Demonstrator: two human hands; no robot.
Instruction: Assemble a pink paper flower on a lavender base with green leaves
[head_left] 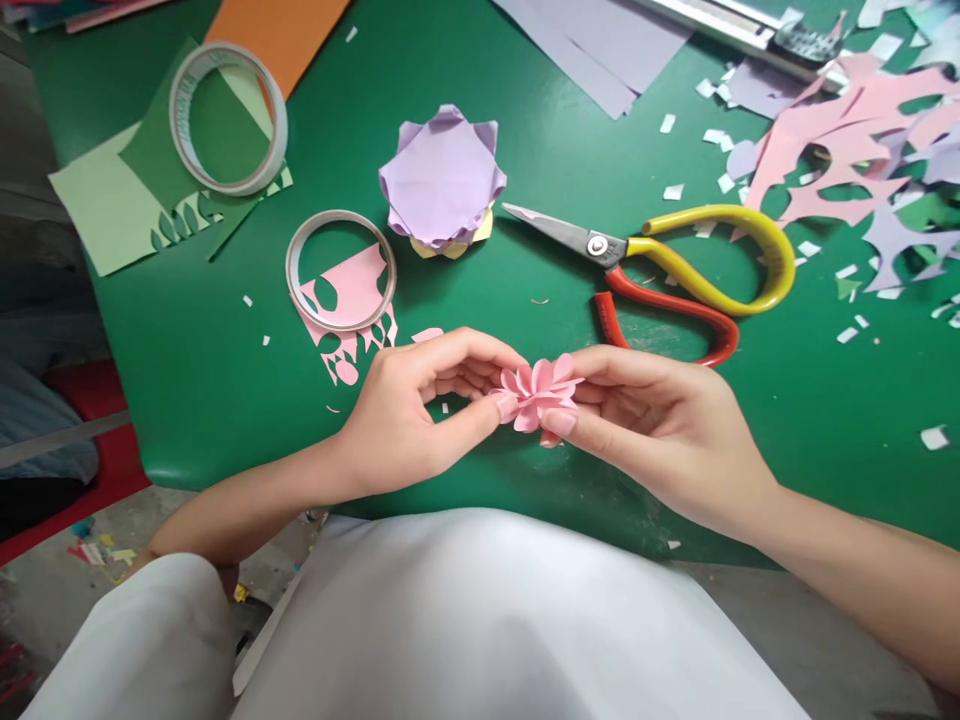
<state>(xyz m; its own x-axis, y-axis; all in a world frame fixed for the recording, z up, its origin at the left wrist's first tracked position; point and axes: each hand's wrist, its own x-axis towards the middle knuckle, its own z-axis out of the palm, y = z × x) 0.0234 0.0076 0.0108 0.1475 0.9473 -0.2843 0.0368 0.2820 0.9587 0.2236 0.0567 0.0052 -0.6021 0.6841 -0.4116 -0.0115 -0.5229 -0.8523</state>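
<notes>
A small pink paper flower (537,388) with layered petals is held between my two hands, above the near edge of the table. My left hand (427,410) pinches its left petals between thumb and fingers. From the other side, my right hand (652,420) grips the right petals the same way. Just beyond my right hand lie scissors (600,245) with one yellow and one red handle, their blades apart. A folded lilac paper piece (442,180) with yellow paper under it stands farther back. Near my left hand, a thin tape roll (291,270) rests on cut pink paper (351,285).
A wider tape roll (279,130) lies on green paper (97,210) at the back left, beside an orange sheet (277,40). Lilac sheets (600,50) and a metal-edged tool (720,25) are at the back. Pink cut-out scraps (832,130) pile up on the right of the green table (825,430).
</notes>
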